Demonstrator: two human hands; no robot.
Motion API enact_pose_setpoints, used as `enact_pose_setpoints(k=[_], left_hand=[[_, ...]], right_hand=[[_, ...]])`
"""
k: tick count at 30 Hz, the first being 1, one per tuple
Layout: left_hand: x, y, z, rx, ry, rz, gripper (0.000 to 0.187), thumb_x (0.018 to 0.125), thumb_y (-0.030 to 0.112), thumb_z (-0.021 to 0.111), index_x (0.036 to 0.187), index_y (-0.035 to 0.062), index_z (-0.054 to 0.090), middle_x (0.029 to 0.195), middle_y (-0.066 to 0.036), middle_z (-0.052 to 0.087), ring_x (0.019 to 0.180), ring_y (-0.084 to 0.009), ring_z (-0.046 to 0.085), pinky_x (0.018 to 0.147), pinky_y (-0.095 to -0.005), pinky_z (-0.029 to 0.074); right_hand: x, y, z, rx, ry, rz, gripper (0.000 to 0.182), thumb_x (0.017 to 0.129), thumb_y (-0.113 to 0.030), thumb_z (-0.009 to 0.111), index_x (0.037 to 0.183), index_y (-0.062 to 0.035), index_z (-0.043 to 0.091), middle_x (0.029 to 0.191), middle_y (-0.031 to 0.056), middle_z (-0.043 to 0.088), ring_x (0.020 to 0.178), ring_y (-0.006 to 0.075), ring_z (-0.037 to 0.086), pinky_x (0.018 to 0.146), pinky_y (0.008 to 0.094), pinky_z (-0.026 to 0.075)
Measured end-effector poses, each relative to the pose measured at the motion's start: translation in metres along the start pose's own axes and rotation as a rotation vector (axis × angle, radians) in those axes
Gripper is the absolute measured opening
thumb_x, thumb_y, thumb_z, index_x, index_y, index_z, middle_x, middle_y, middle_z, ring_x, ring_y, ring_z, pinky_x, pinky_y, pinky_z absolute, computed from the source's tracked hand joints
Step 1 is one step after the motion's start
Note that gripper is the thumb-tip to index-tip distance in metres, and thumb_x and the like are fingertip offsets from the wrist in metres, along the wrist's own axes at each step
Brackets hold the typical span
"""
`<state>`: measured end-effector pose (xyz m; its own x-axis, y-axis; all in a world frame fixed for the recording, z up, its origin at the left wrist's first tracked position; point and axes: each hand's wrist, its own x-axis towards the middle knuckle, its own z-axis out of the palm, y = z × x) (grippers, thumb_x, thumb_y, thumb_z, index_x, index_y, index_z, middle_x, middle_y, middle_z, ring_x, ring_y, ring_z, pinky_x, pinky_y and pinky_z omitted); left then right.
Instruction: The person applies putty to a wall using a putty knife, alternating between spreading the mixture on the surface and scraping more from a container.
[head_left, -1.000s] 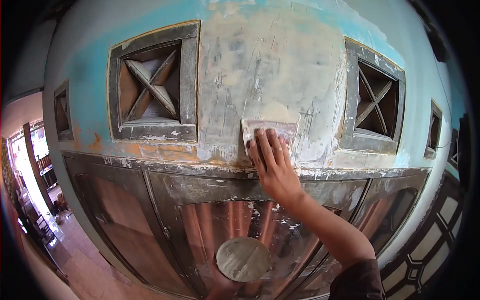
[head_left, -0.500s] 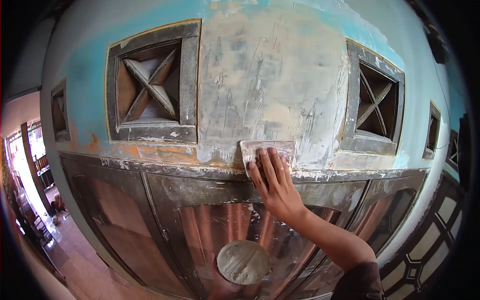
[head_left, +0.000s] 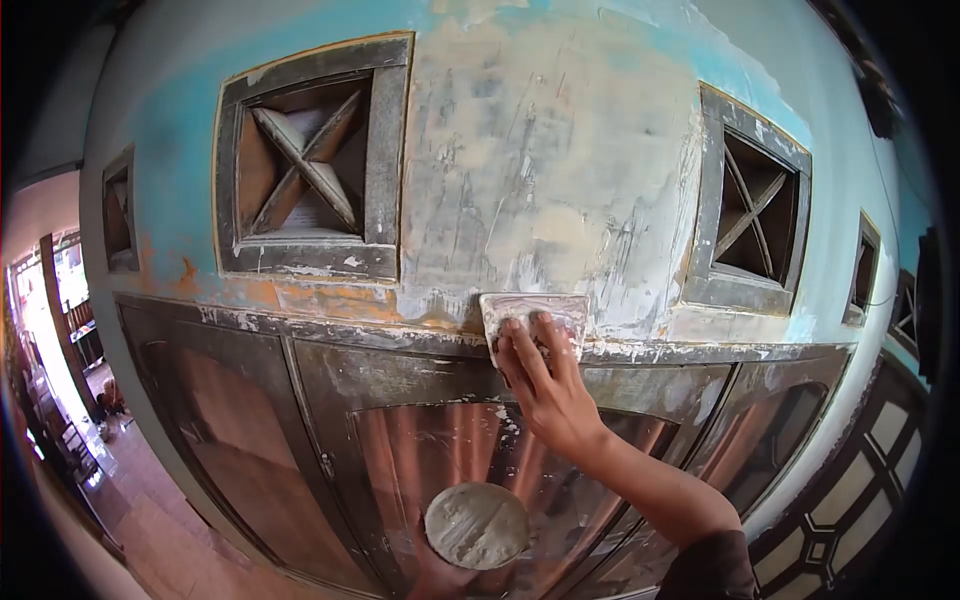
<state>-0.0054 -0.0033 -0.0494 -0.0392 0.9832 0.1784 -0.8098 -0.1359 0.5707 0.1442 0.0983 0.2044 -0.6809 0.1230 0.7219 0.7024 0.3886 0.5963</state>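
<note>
White-smeared scraper (head_left: 524,304) gripped in right hand (head_left: 562,405), fingers (head_left: 532,360) splayed, likely for pressure; left hand (head_left: 440,577) cups paste-filled container (head_left: 477,490) within reach

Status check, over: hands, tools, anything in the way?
Right hand gripping flat spreader at patched wall's lower edge. Left hand holding round paste holder, lower down. No obstruction seen on the wall just above flat spreader.

Cross-barred wooden vents (head_left: 304,166) — coppery curtains (head_left: 465,440) below — pinkish floor (head_left: 155,520) at lower left, bright doorway (head_left: 40,330)
</note>
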Motion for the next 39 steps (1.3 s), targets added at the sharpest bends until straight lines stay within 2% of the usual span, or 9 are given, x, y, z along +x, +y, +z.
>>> enact_pose_setpoints(k=[3,5,14,18,20,22,25,27,39], left_hand=[[-0.012,0.017,0.034,-0.256,-0.047,-0.008,0.066,0.094,0.057,0.049,0.137,0.0063,0.049,0.139,-0.015,0.055,0.128,-0.0328,0.054,0.104,-0.0551,0.047],[-0.014,0.015,0.038,0.715,-0.071,0.487,0.072,0.097,0.062,0.033,0.139,0.0057,0.048,0.139,-0.016,0.055,0.127,-0.0347,0.055,0.105,-0.0578,0.046],[-0.008,0.018,0.016,-0.698,-0.213,-0.189,0.082,0.093,0.071,0.026,0.142,0.0081,0.047,0.147,-0.015,0.047,0.135,-0.0384,0.045,0.109,-0.0606,0.039],[-0.011,0.024,0.043,-0.073,0.045,-0.019,0.082,0.094,0.07,0.023,0.142,0.0074,0.047,0.146,-0.016,0.049,0.133,-0.0384,0.048,0.108,-0.0603,0.04],[-0.013,0.029,0.06,0.301,-0.15,0.315,0.066,0.079,0.027,0.08,0.134,0.005,0.05,0.133,-0.015,0.058,0.123,-0.0301,0.058,0.102,-0.0514,0.05],[-0.012,0.029,0.062,0.127,0.008,0.074,0.078,0.063,0.004,0.089,0.132,0.0057,0.051,0.131,-0.014,0.059,0.123,-0.0287,0.058,0.1,-0.0489,0.052],[-0.013,0.015,0.042,0.534,-0.157,0.563,0.071,0.079,0.033,0.081,0.136,0.0048,0.05,0.135,-0.015,0.057,0.127,-0.0334,0.055,0.101,-0.055,0.049],[-0.007,0.013,0.023,-0.4,-0.041,-0.129,0.087,0.091,0.073,0.034,0.145,0.0065,0.045,0.146,-0.019,0.048,0.133,-0.0419,0.047,0.108,-0.0636,0.038],[-0.015,0.015,0.022,-0.259,0.0,-0.086,0.086,0.091,0.074,0.036,0.146,0.0079,0.045,0.147,-0.018,0.048,0.134,-0.0418,0.046,0.11,-0.0614,0.037]], right_hand=[[0.025,0.016,-0.03,0.121,0.109,0.062,0.059,0.086,-0.005,0.055,0.145,-0.0012,0.046,0.154,0.0211,0.033,0.142,0.05,0.029,0.11,0.0604,0.036],[0.052,0.034,-0.033,0.067,0.146,0.143,0.06,0.085,-0.003,0.054,0.144,0.0014,0.045,0.154,0.0219,0.032,0.142,0.0504,0.028,0.112,0.0596,0.034],[-0.019,-0.01,-0.003,0.143,-0.079,-0.05,0.065,0.091,-0.013,0.054,0.15,0.005,0.034,0.157,0.0243,0.032,0.147,0.0456,0.025,0.117,0.0578,0.027],[0.044,0.029,-0.035,0.072,0.128,0.052,0.063,0.091,-0.007,0.052,0.15,0.0051,0.032,0.156,0.0223,0.034,0.147,0.0397,0.029,0.119,0.0531,0.026],[0.07,0.05,-0.038,0.004,0.154,0.16,0.064,0.091,-0.004,0.051,0.15,0.0051,0.031,0.157,0.0213,0.033,0.148,0.0377,0.028,0.121,0.0511,0.022],[0.066,0.052,-0.013,-0.118,0.051,0.135,0.063,0.091,-0.005,0.05,0.15,0.0057,0.032,0.157,0.0223,0.031,0.148,0.038,0.026,0.122,0.0521,0.02],[0.021,0.018,0.009,-0.071,-0.037,0.019,0.059,0.092,-0.009,0.049,0.147,0.0073,0.036,0.157,0.0245,0.03,0.148,0.0403,0.026,0.12,0.0546,0.023],[-0.009,-0.001,0.005,0.065,-0.051,-0.014,0.06,0.093,-0.008,0.048,0.149,0.006,0.034,0.157,0.0238,0.031,0.148,0.0403,0.026,0.12,0.0548,0.023],[-0.001,0.012,0.015,-0.019,-0.026,0.0,0.061,0.091,-0.01,0.051,0.149,0.005,0.036,0.157,0.022,0.032,0.148,0.0414,0.027,0.119,0.0557,0.024]])
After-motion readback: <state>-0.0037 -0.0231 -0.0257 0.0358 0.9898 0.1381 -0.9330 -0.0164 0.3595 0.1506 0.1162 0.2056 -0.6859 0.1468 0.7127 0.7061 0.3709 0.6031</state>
